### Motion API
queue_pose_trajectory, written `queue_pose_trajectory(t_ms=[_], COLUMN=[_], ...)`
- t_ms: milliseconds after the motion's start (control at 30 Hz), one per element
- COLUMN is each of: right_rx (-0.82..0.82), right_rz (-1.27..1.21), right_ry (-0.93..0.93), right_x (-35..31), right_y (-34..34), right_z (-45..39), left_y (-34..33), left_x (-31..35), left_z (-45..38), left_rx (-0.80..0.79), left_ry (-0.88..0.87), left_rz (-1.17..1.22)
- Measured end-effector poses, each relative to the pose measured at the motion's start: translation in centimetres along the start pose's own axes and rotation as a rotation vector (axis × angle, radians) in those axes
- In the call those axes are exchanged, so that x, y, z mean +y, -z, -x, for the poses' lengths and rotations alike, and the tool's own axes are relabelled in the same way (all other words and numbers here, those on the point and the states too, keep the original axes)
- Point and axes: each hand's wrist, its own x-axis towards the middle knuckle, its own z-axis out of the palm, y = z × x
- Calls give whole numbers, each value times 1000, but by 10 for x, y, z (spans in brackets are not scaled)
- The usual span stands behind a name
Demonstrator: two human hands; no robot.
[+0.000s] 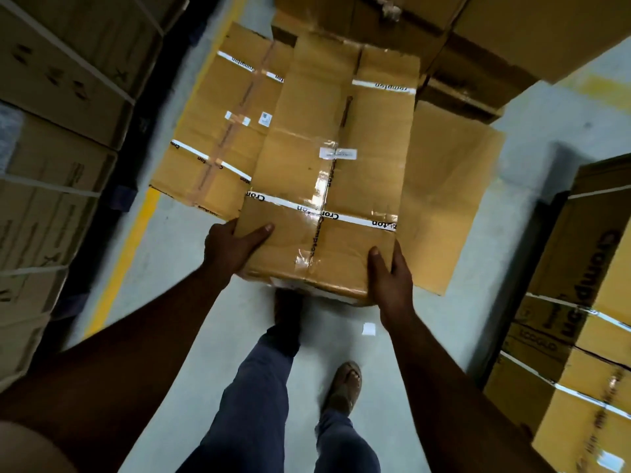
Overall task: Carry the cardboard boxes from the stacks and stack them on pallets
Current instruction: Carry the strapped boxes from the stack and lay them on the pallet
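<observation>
Head view: one cardboard box [327, 186] between left hand [232, 247] and right hand [389, 281], both gripping.

Warehouse — strapped carton stacks [51, 138] both sides, concrete floor [211, 336] w/ yellow line [123, 264].

Matt brown cardboard box [327, 172] sealed with glossy clear tape [319, 186].

A pale grey concrete floor [191, 268] fills the aisle, with a yellow painted line [126, 257] running along its left side — it passes into shadow near the top. A small white scrap of paper [368, 328] lies on the floor. Blue trousers [252, 397] and a brown sandal [343, 387] show below — the other foot is mostly hidden.
</observation>
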Motion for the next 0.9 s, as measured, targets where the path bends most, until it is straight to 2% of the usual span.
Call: queue_pose_trajectory(t_ms=[200, 333, 567, 667, 767, 900], right_rx=[-60, -89, 35, 114, 188, 249], right_rz=[38, 106, 84, 78, 67, 75], right_ry=[135, 202, 252, 268, 290, 298], right_x=[15, 41, 81, 111, 147, 201], right_y=[84, 152, 254, 284, 305, 334], right_z=[110, 194, 329, 379, 432, 499], left_y=[1, -9, -35, -46, -58, -76], left_x=[-28, -64, -91, -107, -135, -186], left_z=[160, 262, 397, 433, 468, 521], left_rx=[-137, -115, -226, -221, -258, -383], left_ry=[-56, -51, -185, -205, -239, -199], left_rz=[176, 155, 149, 139, 110, 172])
